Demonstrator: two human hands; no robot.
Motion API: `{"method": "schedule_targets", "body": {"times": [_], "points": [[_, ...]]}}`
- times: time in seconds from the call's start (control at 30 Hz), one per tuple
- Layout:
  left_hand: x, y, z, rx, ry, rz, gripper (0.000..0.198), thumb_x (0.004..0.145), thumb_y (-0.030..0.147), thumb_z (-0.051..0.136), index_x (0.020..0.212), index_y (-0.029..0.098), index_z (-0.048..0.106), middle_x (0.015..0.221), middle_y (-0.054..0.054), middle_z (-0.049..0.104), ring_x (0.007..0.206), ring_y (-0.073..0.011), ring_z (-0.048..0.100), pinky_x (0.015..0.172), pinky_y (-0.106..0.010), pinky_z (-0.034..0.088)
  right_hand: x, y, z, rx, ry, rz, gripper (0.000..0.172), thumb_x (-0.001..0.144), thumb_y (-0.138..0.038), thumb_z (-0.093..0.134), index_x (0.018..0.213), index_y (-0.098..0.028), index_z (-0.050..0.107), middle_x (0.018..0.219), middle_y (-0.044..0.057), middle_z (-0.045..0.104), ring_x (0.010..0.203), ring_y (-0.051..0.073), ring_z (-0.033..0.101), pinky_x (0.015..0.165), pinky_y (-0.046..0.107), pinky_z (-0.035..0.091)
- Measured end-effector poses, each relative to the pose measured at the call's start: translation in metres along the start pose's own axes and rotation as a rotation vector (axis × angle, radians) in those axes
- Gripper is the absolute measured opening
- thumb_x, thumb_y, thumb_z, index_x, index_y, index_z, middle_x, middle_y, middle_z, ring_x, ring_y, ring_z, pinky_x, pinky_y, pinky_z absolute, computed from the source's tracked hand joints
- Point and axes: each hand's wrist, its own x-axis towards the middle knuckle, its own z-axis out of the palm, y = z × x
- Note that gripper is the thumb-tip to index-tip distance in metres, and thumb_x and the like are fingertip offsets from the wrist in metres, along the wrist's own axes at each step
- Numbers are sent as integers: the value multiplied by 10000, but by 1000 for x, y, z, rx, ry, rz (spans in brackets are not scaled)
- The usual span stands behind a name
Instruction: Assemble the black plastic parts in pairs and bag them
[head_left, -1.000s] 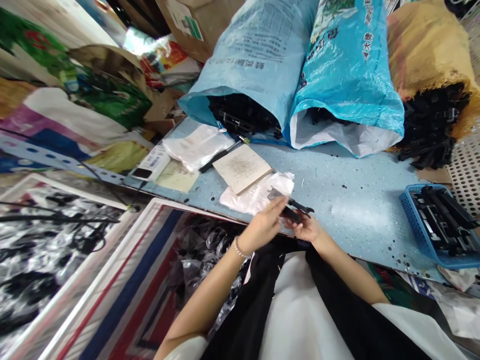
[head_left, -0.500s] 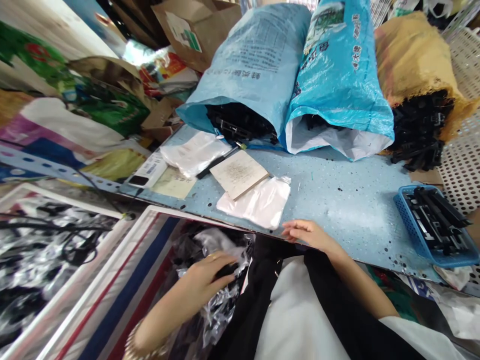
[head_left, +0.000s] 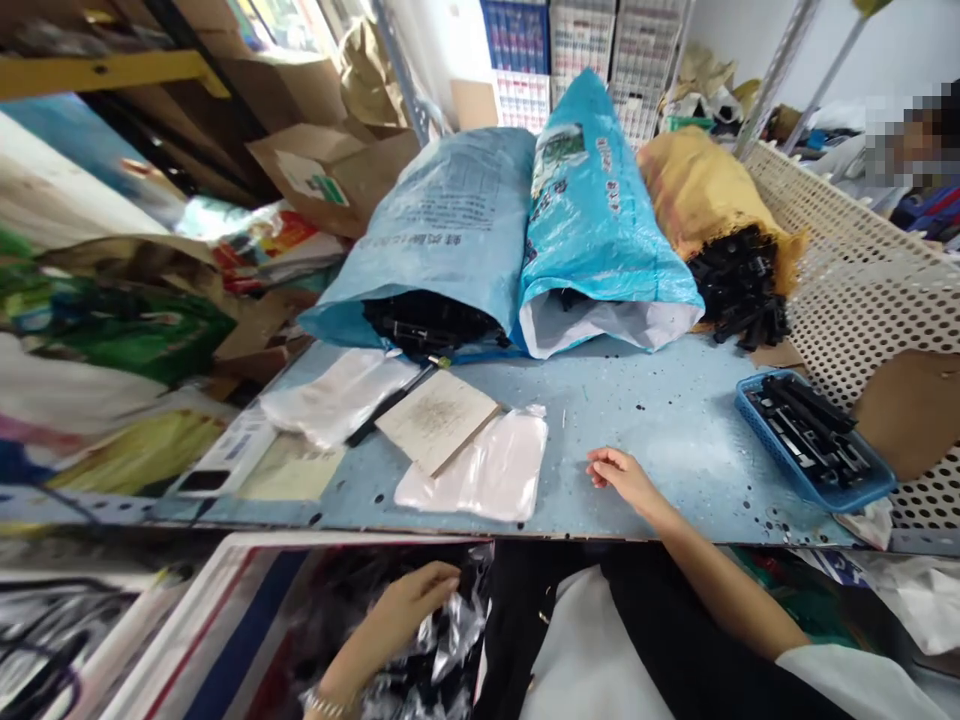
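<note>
- Plastic, clear and crinkled: bagged parts (head_left: 448,628) heaped in the striped sack (head_left: 240,620) below the tabletop (head_left: 675,420) edge. The left hand (head_left: 409,605) lies on top of them, fingers (head_left: 439,578) curled onto the film.
- Change, left: a second ago this hand met the other over a small black part at the tabletop edge. Half a second ago it had dropped into the sack. Now it sits lower and nearer the body, and the black part is no longer seen.
- Change, right: the right hand (head_left: 619,475) has moved from the edge further onto the tabletop. It is palm down, fingers (head_left: 600,468) loosely bent and released, nothing in them.
- Reading: the part most likely went down into the sack with the left hand, so one piece looks dealt with and the hands have parted.
- Left of the right fingers, near: a flat stack of clear bags (head_left: 480,470), with a square board (head_left: 436,418) overlapping its far corner.
- Right of the right fingers, well apart: a blue basket (head_left: 787,475) of black parts.
- Beyond the right fingers: a pale blue sack (head_left: 450,230), a bright blue sack (head_left: 600,210) and a yellow sack (head_left: 697,190), mouths facing them.
- Hidden: whether the left fingers grip a bag or merely rest cannot be told, as their tips sink into the film.
- Cut off: the left forearm ends at the bracelet (head_left: 322,703) on the bottom edge.
- Unclear: the striped sack's contents are dark and blurred.
</note>
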Motion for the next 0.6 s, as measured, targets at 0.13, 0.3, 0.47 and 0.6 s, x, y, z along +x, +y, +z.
{"method": "schedule_targets", "body": {"times": [0.13,0.3,0.47,0.6], "points": [[31,74,-8,-192,-15,201,405,879,521,573,1207,318,696,1089,-55,782,1004,-263,753,908,-400,607,34,-16,-37,-150,144,-216,408,798,-398,657,1166,-222,652,1072,80,659,887,201,641,819,387,552],[142,175,-24,19,385,558,558,918,380,560,1455,244,493,1432,-153,598,1287,-299,628,1073,-483,527,104,-99,-119,-647,738,-607,783,738,-325,673,1469,-213,414,1386,184,441,1230,324,495,1014,535,462],[268,265,-61,318,761,677,795,825,202,660,1546,130,331,1650,-264,262,1556,-412,213,1198,-622,319,163,-191,-186,-750,977,-633,686,762,-258,605,1422,-150,451,1491,227,382,1391,368,336,1150,576,271],[335,316,-90,253,790,650,551,853,124,562,1402,139,519,1559,-240,434,1498,-395,346,1191,-607,301,189,-227,-215,-424,779,-651,341,783,-254,479,1090,-179,609,1151,136,638,1140,278,518,1057,448,379]]}}
